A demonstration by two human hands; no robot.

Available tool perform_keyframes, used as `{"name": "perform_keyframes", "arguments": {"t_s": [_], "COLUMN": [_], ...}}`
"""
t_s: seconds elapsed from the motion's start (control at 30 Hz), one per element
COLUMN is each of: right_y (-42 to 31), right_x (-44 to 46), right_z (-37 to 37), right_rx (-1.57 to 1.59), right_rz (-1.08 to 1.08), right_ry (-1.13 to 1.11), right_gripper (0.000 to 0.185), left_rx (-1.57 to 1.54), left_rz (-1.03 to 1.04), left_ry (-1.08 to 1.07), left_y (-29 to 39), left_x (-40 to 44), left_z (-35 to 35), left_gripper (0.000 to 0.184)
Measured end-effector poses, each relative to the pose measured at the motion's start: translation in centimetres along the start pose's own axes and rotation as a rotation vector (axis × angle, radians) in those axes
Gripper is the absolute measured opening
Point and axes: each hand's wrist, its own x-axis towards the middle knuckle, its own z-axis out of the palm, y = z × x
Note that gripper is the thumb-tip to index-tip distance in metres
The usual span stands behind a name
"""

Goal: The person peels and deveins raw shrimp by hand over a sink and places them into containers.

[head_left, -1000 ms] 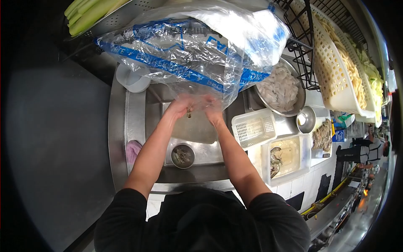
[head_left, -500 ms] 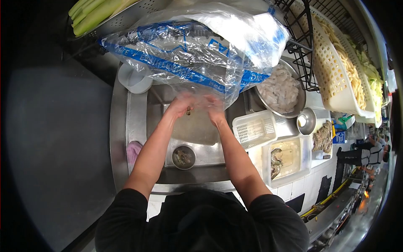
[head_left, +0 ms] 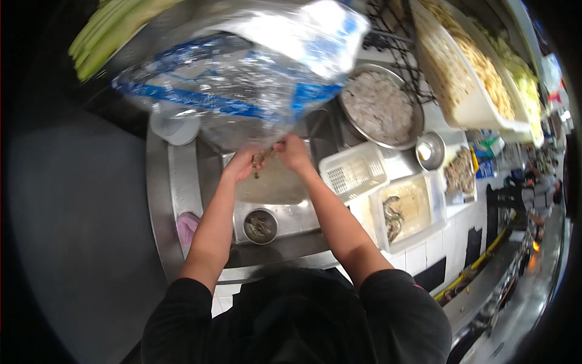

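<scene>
My left hand (head_left: 241, 164) and right hand (head_left: 294, 153) pinch 1 shrimp (head_left: 263, 158), fingers narrow; I judge this as peeling, calling next for a steady left grip.

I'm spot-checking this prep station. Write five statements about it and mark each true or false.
1. The left hand and right hand hold one shrimp over the sink. True.
2. The small metal bowl inside the sink is empty. False: it holds greyish shrimp.
3. The large metal bowl holds pale shrimp. True.
4. The pink cloth lies on the sink's right edge. False: it lies on the left edge.
5. The clear plastic bag carries blue printing. True.
</scene>
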Motion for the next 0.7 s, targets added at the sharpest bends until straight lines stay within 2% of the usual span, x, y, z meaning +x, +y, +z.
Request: {"name": "perform_keyframes", "arguments": {"t_s": [0.07, 0.1, 0.17, 0.2, 0.27, 0.3, 0.33, 0.4, 0.47, 0.5, 0.53, 0.57, 0.63, 0.67, 0.7], "right_y": [-0.9, -1.0, -1.7, -2.2, -3.0, -3.2, -3.0, -1.6, 1.2, 3.7, 4.9, 5.6, 8.0, 9.6, 10.9], "right_x": [-0.8, -1.4, -3.0, -3.5, -4.4, -4.8, -5.2, -6.3, -7.2, -7.4, -7.6, -7.7, -7.9, -8.1, -8.2], "right_z": [-1.3, -2.7, -4.3, -5.6, -10.0, -12.1, -14.3, -18.8, -22.1, -23.2, -24.0, -24.8, -25.5, -25.3, -25.0], "right_rx": [-0.349, -0.359, -0.311, -0.312, -0.233, -0.208, -0.183, -0.205, -0.128, -0.089, -0.091, -0.27, -0.641, -0.645, -0.818], "right_rz": [0.053, 0.074, -0.042, -0.03, -0.098, -0.05, -0.001, -0.032, 0.058, 0.163, 0.166, 0.168, 0.117, 0.123, 0.061], "right_ry": [-0.214, -0.184, -0.141, -0.134, 0.002, -0.026, -0.051, -0.147, -0.202, -0.202, -0.196, -0.256, -0.379, -0.367, -0.392], "right_gripper": [0.019, 0.019, 0.015, 0.015, 0.015, 0.015, 0.015, 0.015, 0.017, 0.016, 0.016, 0.014, 0.01, 0.01, 0.012], "left_rx": [-0.064, -0.055, -0.078, -0.078, -0.062, 0.002, 0.0, 0.383, 0.516, 0.598, 0.68, 0.68, 1.419, 1.421, 1.535], "left_rz": [-0.073, -0.089, 0.056, 0.045, 0.079, 0.082, 0.076, 0.207, 0.172, 0.175, 0.178, 0.179, 0.303, 0.31, 0.198], "left_ry": [0.043, 0.009, 0.068, 0.061, 0.054, -0.072, -0.076, -0.162, -0.212, -0.162, -0.11, -0.118, -0.075, -0.088, -0.111], "left_y": [-3.8, -4.1, -3.8, -3.1, -1.1, 0.2, 0.7, 0.6, -3.2, -4.4, -5.4, -6.3, -8.4, -8.9, -9.3], "left_x": [0.8, 1.2, 0.6, 0.7, 1.4, 1.0, 0.6, 0.5, 3.2, 3.5, 3.6, 4.3, 5.9, 6.5, 7.1], "left_z": [-0.3, 0.9, 3.0, 3.7, 5.2, 6.7, 8.7, 13.2, 15.2, 17.7, 20.0, 21.7, 24.0, 24.6, 25.2], "left_gripper": [0.024, 0.024, 0.03, 0.03, 0.032, 0.03, 0.03, 0.027, 0.025, 0.023, 0.022, 0.022, 0.021, 0.021, 0.024]}}
